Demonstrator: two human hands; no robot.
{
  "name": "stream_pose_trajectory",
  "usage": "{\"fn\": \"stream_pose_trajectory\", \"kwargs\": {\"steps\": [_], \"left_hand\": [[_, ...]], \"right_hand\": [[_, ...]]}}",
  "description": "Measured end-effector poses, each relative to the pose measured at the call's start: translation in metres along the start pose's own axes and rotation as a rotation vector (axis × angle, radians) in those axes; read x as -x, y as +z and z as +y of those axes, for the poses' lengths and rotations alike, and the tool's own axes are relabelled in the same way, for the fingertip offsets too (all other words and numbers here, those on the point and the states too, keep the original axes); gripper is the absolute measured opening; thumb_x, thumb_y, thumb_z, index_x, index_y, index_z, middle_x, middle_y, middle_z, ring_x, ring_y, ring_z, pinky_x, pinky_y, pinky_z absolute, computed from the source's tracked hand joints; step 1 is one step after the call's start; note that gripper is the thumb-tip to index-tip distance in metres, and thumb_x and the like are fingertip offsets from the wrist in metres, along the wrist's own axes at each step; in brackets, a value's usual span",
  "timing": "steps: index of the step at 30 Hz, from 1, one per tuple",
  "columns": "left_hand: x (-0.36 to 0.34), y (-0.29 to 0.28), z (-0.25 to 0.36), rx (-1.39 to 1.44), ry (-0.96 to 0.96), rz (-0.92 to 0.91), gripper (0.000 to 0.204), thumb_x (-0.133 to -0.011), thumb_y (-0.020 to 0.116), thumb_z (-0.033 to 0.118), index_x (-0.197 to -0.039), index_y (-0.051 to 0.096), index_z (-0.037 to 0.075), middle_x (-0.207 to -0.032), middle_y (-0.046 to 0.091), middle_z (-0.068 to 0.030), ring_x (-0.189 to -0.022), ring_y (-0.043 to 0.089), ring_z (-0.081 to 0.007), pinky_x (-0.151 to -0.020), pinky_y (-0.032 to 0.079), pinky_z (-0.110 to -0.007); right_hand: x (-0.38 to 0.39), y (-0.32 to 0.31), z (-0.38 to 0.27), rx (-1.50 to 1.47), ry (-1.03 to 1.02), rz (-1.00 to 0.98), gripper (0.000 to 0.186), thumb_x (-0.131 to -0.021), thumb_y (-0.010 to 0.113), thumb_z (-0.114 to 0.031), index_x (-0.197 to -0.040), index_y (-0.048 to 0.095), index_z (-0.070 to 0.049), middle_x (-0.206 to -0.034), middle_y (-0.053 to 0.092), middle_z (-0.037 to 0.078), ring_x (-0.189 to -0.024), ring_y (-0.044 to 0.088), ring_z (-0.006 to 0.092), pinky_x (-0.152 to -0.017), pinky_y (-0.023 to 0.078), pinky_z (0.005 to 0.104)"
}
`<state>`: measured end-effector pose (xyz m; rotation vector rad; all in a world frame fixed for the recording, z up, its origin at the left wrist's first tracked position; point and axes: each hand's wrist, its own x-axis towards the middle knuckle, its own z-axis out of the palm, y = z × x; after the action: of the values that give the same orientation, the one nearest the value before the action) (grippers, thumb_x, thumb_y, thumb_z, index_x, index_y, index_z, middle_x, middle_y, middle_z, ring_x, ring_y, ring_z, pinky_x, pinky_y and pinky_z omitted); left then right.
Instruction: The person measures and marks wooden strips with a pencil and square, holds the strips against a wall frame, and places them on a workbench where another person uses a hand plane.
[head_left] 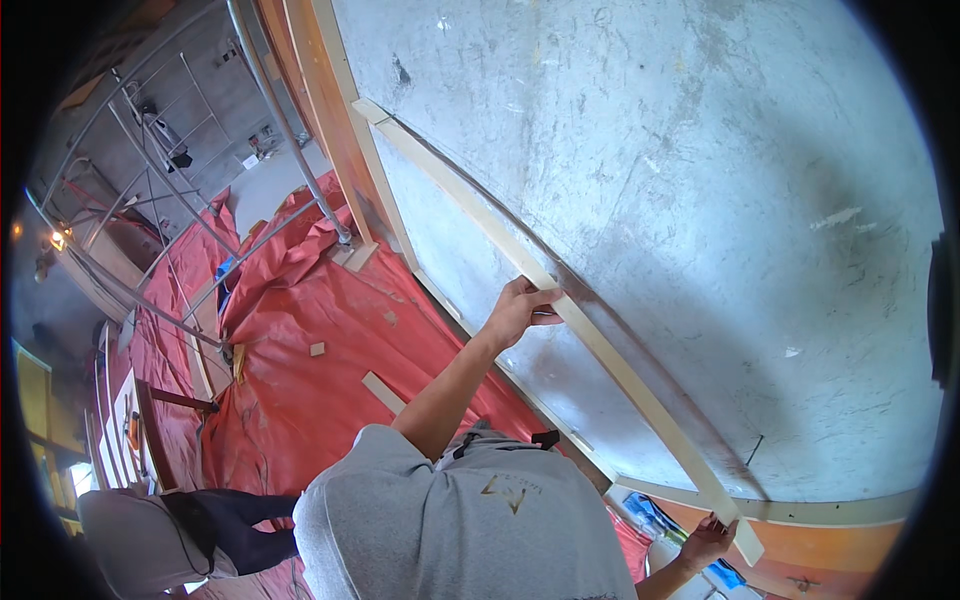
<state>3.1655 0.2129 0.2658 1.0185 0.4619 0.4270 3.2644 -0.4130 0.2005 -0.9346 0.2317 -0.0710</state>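
Note:
A long, narrow strip of pale wood (628, 385) slants across the grey, scuffed wall panel (640, 180). Its far upper end meets the wooden frame (372, 165) at the panel's left edge, and its lower right end reaches past the panel's lower edge. My left hand (520, 312) grips the strip near its middle, thumb on the front face and fingers at the lower edge. Close to the lower right end, my right hand (708, 545) is closed around it from below. A thin nail (755, 450) sticks out of the panel above that end.
Red sheeting (320, 400) covers the floor, with a short wood offcut (383, 392) on it. Metal scaffold tubing (290, 130) stands at the left. A co-worker in a grey top (150, 540) bends at the lower left, near a table (135, 440).

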Motion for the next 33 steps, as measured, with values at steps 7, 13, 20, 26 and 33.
{"fn": "stream_pose_trajectory", "kwargs": {"steps": [7, 13, 20, 26, 33], "left_hand": [[-0.004, -0.003, 0.001, 0.02, 0.012, 0.004, 0.041, -0.1, 0.071, 0.015, -0.13, 0.056, -0.009, -0.126, 0.071, -0.0202, -0.113, 0.074, -0.03, -0.096, 0.064, -0.042], [-0.007, -0.01, 0.006, 0.024, 0.033, 0.01, 0.039, -0.1, 0.07, 0.015, -0.128, 0.057, -0.009, -0.125, 0.071, -0.0202, -0.113, 0.073, -0.0298, -0.096, 0.065, -0.041], [-0.012, -0.012, 0.005, 0.031, 0.013, 0.018, 0.039, -0.101, 0.071, 0.015, -0.129, 0.057, -0.009, -0.125, 0.071, -0.0198, -0.113, 0.073, -0.0295, -0.096, 0.064, -0.041], [-0.011, -0.005, 0.009, 0.003, 0.027, 0.007, 0.038, -0.101, 0.07, 0.016, -0.129, 0.058, -0.007, -0.123, 0.072, -0.0188, -0.113, 0.074, -0.0289, -0.097, 0.063, -0.041], [-0.015, -0.031, 0.02, -0.013, 0.046, 0.067, 0.04, -0.1, 0.071, 0.018, -0.129, 0.059, -0.007, -0.122, 0.073, -0.0184, -0.112, 0.074, -0.0284, -0.097, 0.064, -0.041]], "right_hand": [[-0.003, 0.011, -0.002, 0.01, -0.003, 0.026, 0.035, -0.108, 0.062, -0.031, -0.129, 0.066, -0.004, -0.114, 0.073, 0.007, -0.095, 0.071, 0.0168, -0.073, 0.057, 0.0251], [-0.004, 0.022, 0.005, 0.01, 0.002, -0.011, 0.036, -0.108, 0.061, -0.033, -0.131, 0.066, -0.005, -0.117, 0.073, 0.007, -0.099, 0.071, 0.0166, -0.073, 0.058, 0.0234], [-0.011, 0.018, 0.005, 0.034, -0.002, -0.013, 0.036, -0.109, 0.06, -0.034, -0.13, 0.065, -0.005, -0.115, 0.074, 0.006, -0.097, 0.071, 0.016, -0.07, 0.055, 0.0233], [-0.016, 0.015, 0.003, 0.027, -0.01, -0.006, 0.036, -0.109, 0.061, -0.033, -0.131, 0.065, -0.004, -0.116, 0.073, 0.007, -0.098, 0.071, 0.0167, -0.07, 0.055, 0.0231], [-0.007, 0.04, 0.022, 0.011, 0.05, 0.02, 0.035, -0.107, 0.064, -0.031, -0.129, 0.066, -0.004, -0.114, 0.072, 0.007, -0.095, 0.07, 0.0165, -0.072, 0.058, 0.0231]]}}
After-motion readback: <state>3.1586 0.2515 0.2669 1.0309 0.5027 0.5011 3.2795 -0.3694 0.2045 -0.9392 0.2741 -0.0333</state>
